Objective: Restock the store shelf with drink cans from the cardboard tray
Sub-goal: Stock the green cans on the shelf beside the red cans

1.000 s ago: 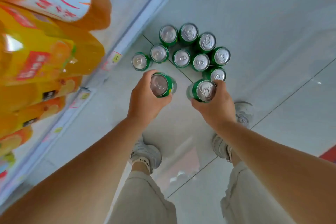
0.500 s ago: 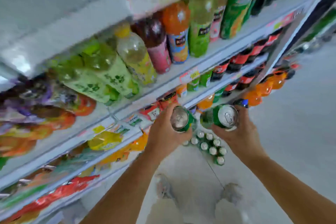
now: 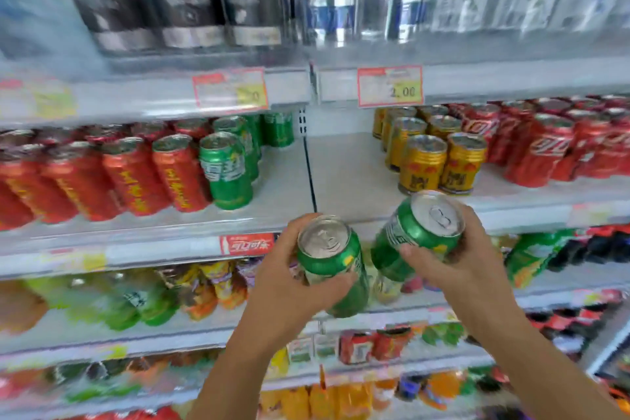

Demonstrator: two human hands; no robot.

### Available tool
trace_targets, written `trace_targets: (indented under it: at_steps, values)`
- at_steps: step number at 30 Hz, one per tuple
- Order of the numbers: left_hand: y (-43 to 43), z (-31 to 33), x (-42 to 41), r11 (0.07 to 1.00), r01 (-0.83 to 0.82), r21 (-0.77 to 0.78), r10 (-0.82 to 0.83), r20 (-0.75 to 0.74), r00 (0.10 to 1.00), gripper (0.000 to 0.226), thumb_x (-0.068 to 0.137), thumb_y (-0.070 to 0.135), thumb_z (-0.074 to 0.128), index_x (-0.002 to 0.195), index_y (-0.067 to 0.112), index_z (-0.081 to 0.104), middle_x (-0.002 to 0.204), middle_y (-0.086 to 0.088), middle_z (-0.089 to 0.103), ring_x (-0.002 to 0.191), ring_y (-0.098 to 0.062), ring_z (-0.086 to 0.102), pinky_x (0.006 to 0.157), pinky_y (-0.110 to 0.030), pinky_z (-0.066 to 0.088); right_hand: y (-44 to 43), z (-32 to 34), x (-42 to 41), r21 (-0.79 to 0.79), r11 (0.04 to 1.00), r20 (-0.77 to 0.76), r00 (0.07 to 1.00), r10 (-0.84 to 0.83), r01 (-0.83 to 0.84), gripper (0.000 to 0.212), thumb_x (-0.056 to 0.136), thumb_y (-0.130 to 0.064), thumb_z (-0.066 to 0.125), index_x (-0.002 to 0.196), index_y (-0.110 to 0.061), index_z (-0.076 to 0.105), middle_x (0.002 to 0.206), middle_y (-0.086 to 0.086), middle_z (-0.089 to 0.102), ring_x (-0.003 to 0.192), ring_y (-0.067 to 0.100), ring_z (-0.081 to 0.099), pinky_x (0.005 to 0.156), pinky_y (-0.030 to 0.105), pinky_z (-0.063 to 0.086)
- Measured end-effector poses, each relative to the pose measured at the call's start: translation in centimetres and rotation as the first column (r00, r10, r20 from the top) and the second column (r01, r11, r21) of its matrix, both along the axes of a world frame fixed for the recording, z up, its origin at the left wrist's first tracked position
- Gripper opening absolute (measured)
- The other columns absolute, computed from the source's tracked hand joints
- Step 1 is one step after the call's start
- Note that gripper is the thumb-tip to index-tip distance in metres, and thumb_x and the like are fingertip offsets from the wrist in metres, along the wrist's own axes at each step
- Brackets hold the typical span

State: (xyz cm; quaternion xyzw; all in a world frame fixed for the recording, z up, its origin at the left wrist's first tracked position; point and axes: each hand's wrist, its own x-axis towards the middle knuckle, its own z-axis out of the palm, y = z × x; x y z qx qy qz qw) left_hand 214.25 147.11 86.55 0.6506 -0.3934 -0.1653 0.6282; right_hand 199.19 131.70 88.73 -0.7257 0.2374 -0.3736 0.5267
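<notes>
Clasping green cans point(image 3: 335, 261) in both hands point(image 3: 281, 288)

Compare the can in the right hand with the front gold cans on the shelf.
The held can is green and smooth, the gold cans ribbed. The held can looks taller, the gold cans squat. The held can is tilted in the right hand; the gold cans stand on the shelf. Both have silver tops.

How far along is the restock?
Done: some green metal drink cans stand on the white shelf beside red cans. In hand: left hand grips a green can, right hand grips another green can, before its bare gap. Left: placing both; tray out of view.
</notes>
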Motion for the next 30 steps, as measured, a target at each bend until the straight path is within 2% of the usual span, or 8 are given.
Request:
trace_targets:
  at_steps: [3,7,10,15,19,22,26,30]
  values:
    - [2.0,1.5,2.7,0.99,-0.128,-0.066,0.13,0.027,0.991,0.056,0.062,0.029,0.086,0.11,0.041,0.061,0.1,0.027,0.068,0.091,0.005,0.065,0.07,-0.015,0.053,0.3,2.3,4.4,-0.065,0.993,-0.004,0.995,0.098,-0.098,0.059,0.066,-0.035,0.087,0.115,-0.041,0.056,0.11,-0.017,0.066,0.106,0.006,0.062,0.09,0.031,0.05]
    - [3.8,2.1,7.2,0.959,-0.26,-0.111,0.264,0.024,0.964,0.05,0.066,0.031,0.082,0.111,0.04,0.063,0.104,0.017,0.071,0.094,-0.001,0.066,0.073,-0.01,0.049,-0.2,3.4,10.7,-0.107,0.988,-0.02,0.994,0.112,-0.113,0.051,0.071,-0.025,0.083,0.112,-0.038,0.056,0.105,-0.019,0.066,0.097,-0.003,0.062,0.081,0.015,0.05]
    - [4.4,2.0,9.8,0.956,-0.278,-0.098,0.282,0.03,0.959,0.046,0.077,0.015,0.082,0.113,0.036,0.06,0.102,0.018,0.07,0.092,0.002,0.066,0.07,-0.007,0.048,-1.1,3.4,15.3,-0.098,0.99,-0.049,0.994,0.095,-0.099,0.063,0.067,-0.029,0.085,0.121,-0.027,0.05,0.108,-0.014,0.064,0.097,-0.002,0.062,0.083,0.018,0.05]
    - [3.8,1.3,12.5,0.961,-0.262,-0.089,0.264,0.013,0.964,0.038,0.083,0.013,0.075,0.108,0.035,0.058,0.094,0.019,0.071,0.088,0.004,0.067,0.067,-0.009,0.05,-3.0,2.2,21.0,-0.1,0.991,-0.17,0.983,0.066,-0.084,0.081,0.052,-0.051,0.083,0.12,-0.018,0.056,0.104,-0.005,0.069,0.092,0.003,0.066,0.075,0.023,0.054]
    - [3.3,0.6,12.9,0.966,-0.24,-0.095,0.239,-0.028,0.971,0.039,0.074,0.028,0.07,0.111,0.032,0.058,0.094,0.018,0.072,0.088,-0.002,0.069,0.069,-0.016,0.054,-3.3,1.3,22.7,-0.038,0.997,-0.085,0.995,0.058,-0.062,0.059,0.072,-0.025,0.082,0.121,-0.017,0.05,0.099,-0.01,0.065,0.086,-0.004,0.062,0.067,0.011,0.048]
    - [3.1,0.4,13.2,0.968,-0.226,-0.108,0.224,-0.028,0.974,0.041,0.071,0.036,0.073,0.109,0.034,0.058,0.094,0.02,0.072,0.088,-0.003,0.07,0.069,-0.017,0.054,-3.4,1.1,22.7,-0.024,0.99,-0.118,0.983,0.137,-0.141,0.069,0.078,-0.022,0.079,0.135,-0.026,0.041,0.105,-0.018,0.061,0.091,-0.01,0.058,0.069,0.005,0.045]
    - [3.1,0.1,13.3,0.968,-0.232,-0.094,0.233,0.001,0.972,0.046,0.065,0.049,0.069,0.107,0.035,0.059,0.096,0.019,0.072,0.089,-0.004,0.07,0.072,-0.02,0.055,-3.9,1.0,22.6,-0.086,0.981,-0.241,0.959,0.147,-0.171,0.084,0.073,-0.028,0.083,0.142,-0.029,0.034,0.117,-0.012,0.057,0.105,0.005,0.056,0.085,0.018,0.042]
    - [2.9,-0.2,13.7,0.969,-0.234,-0.077,0.237,0.036,0.971,0.047,0.066,0.05,0.069,0.109,0.035,0.06,0.1,0.013,0.072,0.093,-0.009,0.07,0.077,-0.026,0.056,-4.5,0.9,24.7,-0.168,0.978,-0.284,0.956,0.076,-0.127,0.077,0.072,-0.035,0.083,0.133,-0.013,0.041,0.113,-0.007,0.056,0.103,0.008,0.054,0.083,0.021,0.042]
